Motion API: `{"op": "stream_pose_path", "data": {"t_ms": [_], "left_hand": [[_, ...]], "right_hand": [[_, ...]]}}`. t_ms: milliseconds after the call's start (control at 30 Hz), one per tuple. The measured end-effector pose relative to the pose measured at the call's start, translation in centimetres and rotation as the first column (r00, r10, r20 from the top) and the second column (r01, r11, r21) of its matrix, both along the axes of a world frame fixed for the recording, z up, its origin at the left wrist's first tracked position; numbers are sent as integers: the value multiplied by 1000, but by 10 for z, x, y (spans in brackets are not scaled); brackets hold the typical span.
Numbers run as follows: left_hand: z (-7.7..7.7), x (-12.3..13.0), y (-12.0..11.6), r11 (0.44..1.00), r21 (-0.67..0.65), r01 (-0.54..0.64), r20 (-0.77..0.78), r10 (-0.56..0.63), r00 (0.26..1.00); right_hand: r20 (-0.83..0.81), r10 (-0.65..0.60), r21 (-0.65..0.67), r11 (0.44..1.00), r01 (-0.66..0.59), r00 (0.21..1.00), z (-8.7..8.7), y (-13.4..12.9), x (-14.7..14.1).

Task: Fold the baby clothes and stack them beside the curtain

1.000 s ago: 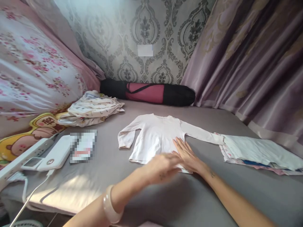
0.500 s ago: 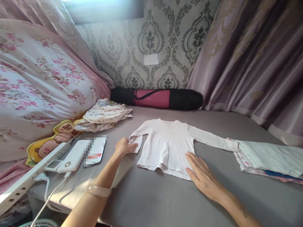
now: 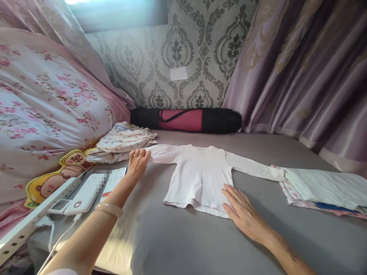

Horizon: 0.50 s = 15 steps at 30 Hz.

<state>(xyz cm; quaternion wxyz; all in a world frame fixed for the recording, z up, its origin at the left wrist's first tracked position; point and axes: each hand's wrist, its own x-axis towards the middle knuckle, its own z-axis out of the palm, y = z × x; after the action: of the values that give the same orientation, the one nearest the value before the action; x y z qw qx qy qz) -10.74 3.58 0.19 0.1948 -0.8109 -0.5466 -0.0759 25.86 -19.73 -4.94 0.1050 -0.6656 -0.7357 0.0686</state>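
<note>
A small white long-sleeved shirt [image 3: 197, 179] lies spread on the grey bed sheet [image 3: 172, 240], its neckline toward the wall. My left hand [image 3: 138, 162] is closed on the end of its left-hand sleeve, which stretches out sideways; the cuff is hidden in my fingers. With fingers extended, my right hand [image 3: 242, 210] lies flat on the shirt's lower right edge. The other sleeve reaches out to the right, and its cuff touches a stack of folded clothes [image 3: 323, 191].
Crumpled patterned clothes [image 3: 123, 139] lie at the back left. Nearer stand a phone [image 3: 114, 181], a white power bank [image 3: 84, 194] and a power strip [image 3: 37, 221] with cables. A black and red rolled bag [image 3: 183, 120] lies along the wall, beside purple curtains [image 3: 266, 76].
My left hand has moved left and away from me, drawing the bent sleeve out straight to the side. My right hand stays on the shirt. The view has shifted slightly.
</note>
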Motion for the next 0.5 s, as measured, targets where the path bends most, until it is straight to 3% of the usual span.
{"op": "stream_pose_path", "data": {"t_ms": [100,233,500], "left_hand": [[-15,-20,11,976,-181,-119,-119,99,988],[-20,-35,30,894,-385,-231,-12,245,969],[-24,-35,70,830,-495,-257,139,367,920]], "right_hand": [[-7,11,26,1000,-11,1000,-1,0,1],[0,11,27,1000,-11,1000,-2,1,1],[7,10,32,999,-10,1000,-6,2,2]]}}
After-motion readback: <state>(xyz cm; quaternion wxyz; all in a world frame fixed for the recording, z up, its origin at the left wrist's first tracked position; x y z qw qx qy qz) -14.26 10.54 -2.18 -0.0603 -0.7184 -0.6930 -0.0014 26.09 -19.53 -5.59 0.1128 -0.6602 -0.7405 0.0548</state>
